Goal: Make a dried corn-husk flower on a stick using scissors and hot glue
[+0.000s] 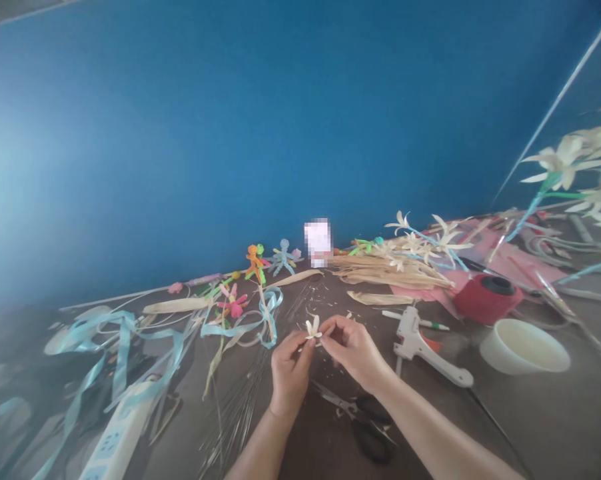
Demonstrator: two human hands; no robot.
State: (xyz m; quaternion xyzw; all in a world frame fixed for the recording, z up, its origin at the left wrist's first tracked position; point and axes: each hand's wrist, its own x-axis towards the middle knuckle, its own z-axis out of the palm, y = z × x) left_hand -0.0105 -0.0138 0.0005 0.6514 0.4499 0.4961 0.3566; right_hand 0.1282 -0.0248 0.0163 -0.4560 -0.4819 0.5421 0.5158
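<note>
A small cream-white flower (314, 326) with pointed petals is held up between both hands, over the middle of the dark table. My left hand (291, 370) pinches it from the left and below with thumb and forefinger. From the right, my right hand (353, 348) has its thumb and fingers closed at the flower's edge; whether it grips a petal or another small piece is hard to see. Below my right wrist lie black-handled scissors (373, 437), and a white glue gun (420, 350) rests to the right.
Thin wires (235, 420) lie left of my arms, near light-blue ribbon (125, 333) and a white power strip (118, 433). Dried husks (385, 273), a red tape roll (480, 300) and a white bowl (525, 347) are to the right. A blue wall (280, 120) stands behind.
</note>
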